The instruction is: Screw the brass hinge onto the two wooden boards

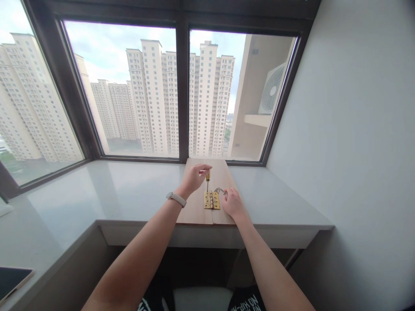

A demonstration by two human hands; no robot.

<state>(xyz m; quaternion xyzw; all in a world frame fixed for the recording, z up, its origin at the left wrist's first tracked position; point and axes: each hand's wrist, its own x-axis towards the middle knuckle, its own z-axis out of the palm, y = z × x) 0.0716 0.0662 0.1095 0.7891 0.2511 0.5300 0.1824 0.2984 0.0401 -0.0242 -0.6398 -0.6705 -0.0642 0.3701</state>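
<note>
My left hand [196,176] is closed around the yellow handle of a screwdriver [208,176]. The screwdriver stands upright, its shaft pointing down at the upper left corner of a brass hinge [212,200]. That hinge lies open across the seam between two pale wooden boards [194,211]. Just right of the hinge, my right hand [231,201] rests on the right board with its fingers curled in. Several small screws [219,190] lie loose above the hinge, close to the right fingertips. Whatever those fingertips may pinch is too small to make out.
The boards lie on a white windowsill counter [136,185], reaching from its front edge back to the dark window frame [183,95]. A wall [350,108] rises on the right. At the lower left is a dark flat device [13,280].
</note>
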